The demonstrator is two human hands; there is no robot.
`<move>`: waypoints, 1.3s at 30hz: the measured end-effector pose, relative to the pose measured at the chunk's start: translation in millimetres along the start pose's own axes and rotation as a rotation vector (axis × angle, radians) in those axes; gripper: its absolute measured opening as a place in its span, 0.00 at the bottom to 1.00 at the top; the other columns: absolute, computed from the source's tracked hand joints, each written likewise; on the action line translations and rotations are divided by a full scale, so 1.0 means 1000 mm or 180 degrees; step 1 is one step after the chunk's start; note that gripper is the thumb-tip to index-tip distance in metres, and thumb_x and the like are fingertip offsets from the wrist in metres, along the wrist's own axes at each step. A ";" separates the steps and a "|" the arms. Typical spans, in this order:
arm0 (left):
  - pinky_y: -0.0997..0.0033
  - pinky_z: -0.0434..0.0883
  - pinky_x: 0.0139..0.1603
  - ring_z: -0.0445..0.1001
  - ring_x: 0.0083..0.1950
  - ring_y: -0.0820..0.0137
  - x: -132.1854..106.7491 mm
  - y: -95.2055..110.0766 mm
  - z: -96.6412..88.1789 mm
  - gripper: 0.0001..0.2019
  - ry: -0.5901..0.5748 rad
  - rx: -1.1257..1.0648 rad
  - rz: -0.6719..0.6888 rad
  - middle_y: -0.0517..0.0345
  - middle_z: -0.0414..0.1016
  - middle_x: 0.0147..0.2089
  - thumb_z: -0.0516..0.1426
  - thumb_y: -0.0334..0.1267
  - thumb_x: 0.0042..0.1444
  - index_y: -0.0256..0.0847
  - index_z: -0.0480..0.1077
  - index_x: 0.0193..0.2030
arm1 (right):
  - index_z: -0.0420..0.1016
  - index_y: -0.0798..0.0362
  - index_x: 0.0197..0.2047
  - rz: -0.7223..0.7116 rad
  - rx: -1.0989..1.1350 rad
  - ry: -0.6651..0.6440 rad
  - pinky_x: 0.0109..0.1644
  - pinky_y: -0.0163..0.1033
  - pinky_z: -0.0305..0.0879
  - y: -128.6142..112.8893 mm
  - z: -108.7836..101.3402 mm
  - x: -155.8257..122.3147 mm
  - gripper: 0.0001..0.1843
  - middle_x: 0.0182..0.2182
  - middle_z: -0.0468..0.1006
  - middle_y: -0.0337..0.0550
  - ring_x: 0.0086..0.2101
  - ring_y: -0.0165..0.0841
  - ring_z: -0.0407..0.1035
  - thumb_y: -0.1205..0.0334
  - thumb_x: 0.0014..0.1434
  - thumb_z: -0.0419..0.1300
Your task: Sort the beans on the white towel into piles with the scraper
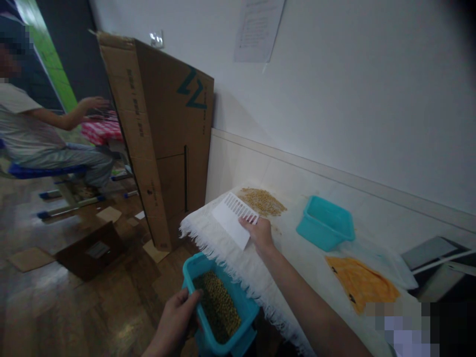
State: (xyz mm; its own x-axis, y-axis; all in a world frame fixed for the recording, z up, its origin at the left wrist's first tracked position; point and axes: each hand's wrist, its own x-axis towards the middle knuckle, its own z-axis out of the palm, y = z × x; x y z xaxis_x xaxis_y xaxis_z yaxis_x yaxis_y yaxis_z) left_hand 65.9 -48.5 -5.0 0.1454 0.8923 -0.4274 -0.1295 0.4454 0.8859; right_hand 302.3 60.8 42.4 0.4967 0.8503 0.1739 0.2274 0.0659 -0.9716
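My left hand (177,312) grips the near rim of a teal plastic tub (243,306) full of yellow-green beans (219,305), held below the table's fringed edge. My right hand (260,233) holds a white comb-toothed scraper (234,218) flat over the white cloth (230,258) that covers the table. A loose pile of tan beans (262,201) lies on the cloth just beyond the scraper, near the wall.
A second teal tub (325,223) stands on the cloth to the right, beside an orange cloth (360,282). A tall cardboard box (163,134) leans against the wall at left. A seated person (40,134) is further left. Cardboard pieces lie on the wooden floor (74,297).
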 end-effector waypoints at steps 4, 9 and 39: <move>0.79 0.48 0.16 0.55 0.13 0.80 0.001 0.001 0.000 0.17 0.0021 -0.0034 0.0044 0.69 0.62 0.13 0.64 0.51 0.45 0.40 0.67 0.22 | 0.83 0.55 0.34 -0.0021 0.0107 -0.0293 0.35 0.39 0.71 -0.004 0.002 -0.010 0.20 0.32 0.85 0.45 0.32 0.40 0.78 0.48 0.43 0.70; 0.78 0.47 0.15 0.54 0.12 0.80 0.001 0.003 0.002 0.18 0.0080 -0.0038 -0.0009 0.70 0.60 0.11 0.65 0.52 0.41 0.42 0.65 0.20 | 0.83 0.56 0.29 0.0039 0.0092 -0.0488 0.32 0.39 0.71 0.001 0.004 -0.012 0.19 0.28 0.84 0.45 0.29 0.39 0.77 0.48 0.40 0.72; 0.79 0.50 0.16 0.55 0.15 0.79 0.003 -0.010 0.000 0.19 -0.0024 -0.0062 0.0028 0.70 0.60 0.14 0.65 0.53 0.47 0.40 0.68 0.22 | 0.83 0.58 0.38 -0.0246 -0.0189 0.0141 0.39 0.42 0.73 -0.012 -0.067 0.006 0.27 0.36 0.85 0.50 0.37 0.43 0.79 0.43 0.42 0.71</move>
State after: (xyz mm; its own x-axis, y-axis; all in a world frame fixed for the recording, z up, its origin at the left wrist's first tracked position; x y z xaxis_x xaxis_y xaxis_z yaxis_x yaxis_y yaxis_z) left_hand 67.5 -50.4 -15.3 0.1514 0.8957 -0.4181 -0.1500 0.4389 0.8859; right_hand 358.8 29.9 65.8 0.5121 0.8198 0.2561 0.3151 0.0981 -0.9440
